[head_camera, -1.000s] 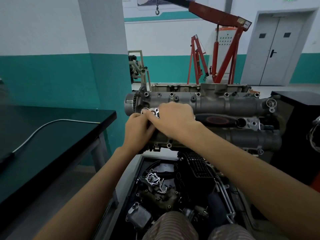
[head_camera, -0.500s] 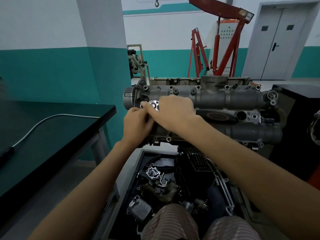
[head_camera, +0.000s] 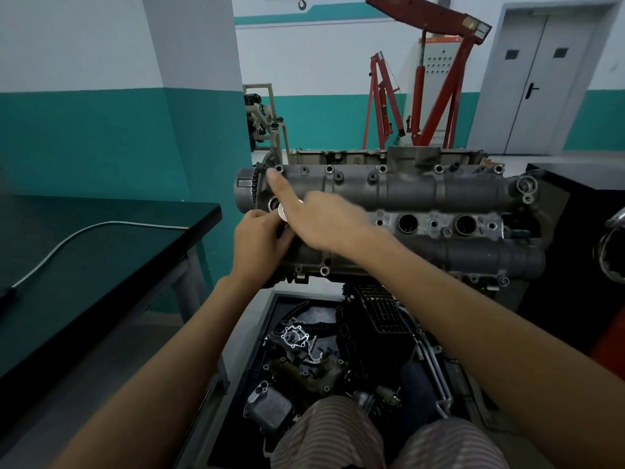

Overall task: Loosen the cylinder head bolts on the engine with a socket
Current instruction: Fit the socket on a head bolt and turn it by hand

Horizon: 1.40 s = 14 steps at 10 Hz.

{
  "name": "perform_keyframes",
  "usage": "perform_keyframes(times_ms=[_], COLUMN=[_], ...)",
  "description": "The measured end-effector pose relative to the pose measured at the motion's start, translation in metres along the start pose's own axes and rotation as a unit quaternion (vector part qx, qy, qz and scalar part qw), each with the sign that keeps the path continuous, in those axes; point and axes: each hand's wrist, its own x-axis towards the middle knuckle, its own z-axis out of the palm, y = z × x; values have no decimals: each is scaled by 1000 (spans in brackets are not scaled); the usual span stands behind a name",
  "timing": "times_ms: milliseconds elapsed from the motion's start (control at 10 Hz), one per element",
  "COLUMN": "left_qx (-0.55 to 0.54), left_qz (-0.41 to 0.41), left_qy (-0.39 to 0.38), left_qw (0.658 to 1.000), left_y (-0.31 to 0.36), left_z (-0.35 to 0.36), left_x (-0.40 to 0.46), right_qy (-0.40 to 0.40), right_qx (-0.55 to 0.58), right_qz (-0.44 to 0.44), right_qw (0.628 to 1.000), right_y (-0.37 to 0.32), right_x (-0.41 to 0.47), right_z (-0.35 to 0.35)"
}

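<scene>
Teal-walled workshop, engine [head_camera: 389, 214] on stand ahead. Right hand [head_camera: 324, 221] now lifted off, forefinger extended toward corner bolt [head_camera: 279, 168]; left hand [head_camera: 260, 238] pinching socket [head_camera: 283, 211] at left end. Loosening pending.

Grey engine [head_camera: 406, 194] lengthwise; bolts [head_camera: 329, 169] seated

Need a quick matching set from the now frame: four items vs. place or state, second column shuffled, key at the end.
Items:
1. right hand
2. left hand
3. cable
4. hoist

Place or state:
A. lies on the dark table
B. forefinger stretched out over the engine
C. red, stands near the grey door
D. fingers curled at a shiny round part

Pairs: 1-B, 2-D, 3-A, 4-C
</scene>
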Motion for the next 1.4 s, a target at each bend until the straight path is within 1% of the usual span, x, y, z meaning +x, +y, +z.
perform_keyframes(times_ms=[100,200,300,400,500,600,700,800,900,1000,1100,1200,1300,1400], left_qx=[-15,-73,3,17,-43,-44,8,7,-31,-81,-39,-61,-36,-145], left_qz=[-47,-129,-2,12,-35,-67,11,-18,-52,-174,-81,-72,-60,-158], left_qy=[-10,7,-5,2,8,-13,-7,-31,-18,-13,-9,-66,-49,-24], left_qw=[999,989,1000,1000,998,997,1000,999,998,981,996,993,996,977], left_y=[3,3,3,2,0,2,4,1,0,4,6,1,1,0], left_z=[0,2,-1,0,1,-2,-2,1,3,4,0,-4,-3,3], left_x=[0,4,2,1,-1,0,3,5,1,4,5,7,5,2], right_qy=[-233,-187,41,107,-147,-222,-4,82,-130,-246,-76,49,6,-202], right_qx=[525,491,-23,-129,395,550,26,-173,281,635,272,-164,-43,514], right_qz=[160,161,11,-26,116,152,8,-54,79,170,67,-34,2,151], right_qw=[802,835,999,986,899,790,1000,980,948,713,957,985,999,820], right_y=[-5,-6,-4,4,1,-3,-4,-1,3,-2,-5,-3,2,-6], right_x=[-8,-9,-9,1,-3,-8,-9,-1,-3,-13,-10,-1,1,-14], right_z=[6,17,11,5,8,16,10,1,4,17,20,-1,3,17])
